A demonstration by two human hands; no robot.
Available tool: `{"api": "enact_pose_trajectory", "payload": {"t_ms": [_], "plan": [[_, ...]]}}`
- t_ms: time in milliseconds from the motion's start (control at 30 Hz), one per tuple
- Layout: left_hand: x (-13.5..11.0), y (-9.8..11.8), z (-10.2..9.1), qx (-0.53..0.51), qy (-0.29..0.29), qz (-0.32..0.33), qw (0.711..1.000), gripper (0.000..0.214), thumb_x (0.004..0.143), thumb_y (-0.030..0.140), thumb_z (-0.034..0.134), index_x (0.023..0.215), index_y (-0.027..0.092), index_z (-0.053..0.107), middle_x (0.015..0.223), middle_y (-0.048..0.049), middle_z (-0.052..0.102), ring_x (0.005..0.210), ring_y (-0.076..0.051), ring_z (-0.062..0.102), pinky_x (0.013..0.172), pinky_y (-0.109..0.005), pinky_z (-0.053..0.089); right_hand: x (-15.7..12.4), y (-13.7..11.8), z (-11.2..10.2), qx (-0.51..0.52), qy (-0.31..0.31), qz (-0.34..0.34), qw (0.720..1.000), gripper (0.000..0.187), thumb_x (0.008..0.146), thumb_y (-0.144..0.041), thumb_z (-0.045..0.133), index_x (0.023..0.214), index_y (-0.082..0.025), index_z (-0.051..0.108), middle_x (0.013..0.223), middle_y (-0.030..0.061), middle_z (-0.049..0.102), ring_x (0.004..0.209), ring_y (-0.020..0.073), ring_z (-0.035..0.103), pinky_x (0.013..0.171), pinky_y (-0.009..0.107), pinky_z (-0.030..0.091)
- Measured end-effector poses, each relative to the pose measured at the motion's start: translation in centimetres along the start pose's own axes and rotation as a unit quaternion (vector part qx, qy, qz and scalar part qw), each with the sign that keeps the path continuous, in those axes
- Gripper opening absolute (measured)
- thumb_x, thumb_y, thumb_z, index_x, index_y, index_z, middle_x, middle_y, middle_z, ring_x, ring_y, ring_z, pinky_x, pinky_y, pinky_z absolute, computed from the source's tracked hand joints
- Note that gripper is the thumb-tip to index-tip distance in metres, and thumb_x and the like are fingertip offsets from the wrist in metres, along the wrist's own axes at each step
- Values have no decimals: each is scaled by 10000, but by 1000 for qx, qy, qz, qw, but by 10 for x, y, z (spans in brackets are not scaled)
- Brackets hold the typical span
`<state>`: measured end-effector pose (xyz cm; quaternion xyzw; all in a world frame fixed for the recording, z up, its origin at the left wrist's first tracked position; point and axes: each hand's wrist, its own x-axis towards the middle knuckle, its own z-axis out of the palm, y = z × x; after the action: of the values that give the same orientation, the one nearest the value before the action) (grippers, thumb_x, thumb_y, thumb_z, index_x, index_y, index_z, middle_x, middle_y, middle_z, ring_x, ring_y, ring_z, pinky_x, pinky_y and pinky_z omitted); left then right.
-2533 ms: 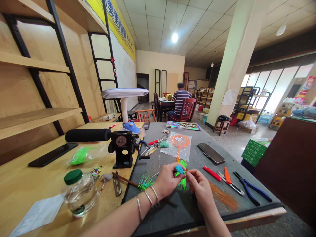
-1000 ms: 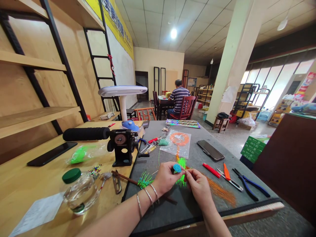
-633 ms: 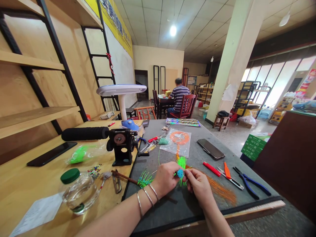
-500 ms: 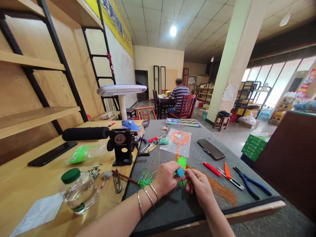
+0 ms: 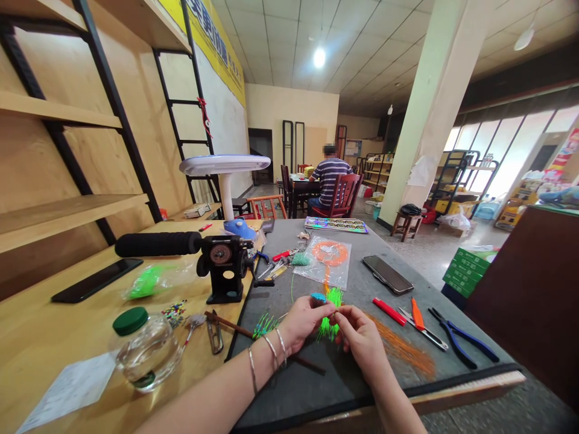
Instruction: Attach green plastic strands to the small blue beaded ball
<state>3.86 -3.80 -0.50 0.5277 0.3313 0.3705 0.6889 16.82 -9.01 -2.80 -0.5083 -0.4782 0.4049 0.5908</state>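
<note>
Over the dark mat (image 5: 289, 401), my left hand (image 5: 304, 322) is closed, with a small bundle of blue tips (image 5: 319, 297) sticking out past its far side. Its thumb reaches the fingertips of my right hand (image 5: 359, 331), which is closed in a pinch. What lies between the pinching fingertips is too small to make out. Bright green strands (image 5: 335, 296) lie just behind both hands and are partly covered by them. Orange-brown strands (image 5: 402, 346) spread to the right of my right hand. More green strands with blue tips (image 5: 266, 324) lie left of my left wrist.
A black hand-cranked winder (image 5: 225, 268) stands left on the wooden table, behind a green-lidded jar (image 5: 149, 352). Right of the hands lie a red pen-like tool (image 5: 389, 311), snips (image 5: 423, 328), pliers (image 5: 456, 337) and a phone (image 5: 388, 273). A person (image 5: 333, 181) sits far back.
My left hand has turned, so the blue bundle that faced me between the hands now shows beyond the left hand. The two hands' fingertips have come together.
</note>
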Motion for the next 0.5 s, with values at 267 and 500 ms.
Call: {"api": "enact_pose_trajectory", "payload": {"t_ms": [267,500], "plan": [[-2,0,1,11,-38,-38,998,434,553,512,768,613,163,517,422,122,297,375,-24,167,417,-240,62,0,7,0,-43,8,-33,998,387,697,-557,654,646,-197,521,508,-55,484,417,93,439,393,209,325],[-1,-3,0,25,-30,-12,999,435,546,515,769,635,139,569,505,74,446,437,-43,303,449,-215,197,-2,4,3,-81,22,-64,994,254,697,-382,629,593,-204,480,521,-67,430,457,86,384,447,215,326]]}}
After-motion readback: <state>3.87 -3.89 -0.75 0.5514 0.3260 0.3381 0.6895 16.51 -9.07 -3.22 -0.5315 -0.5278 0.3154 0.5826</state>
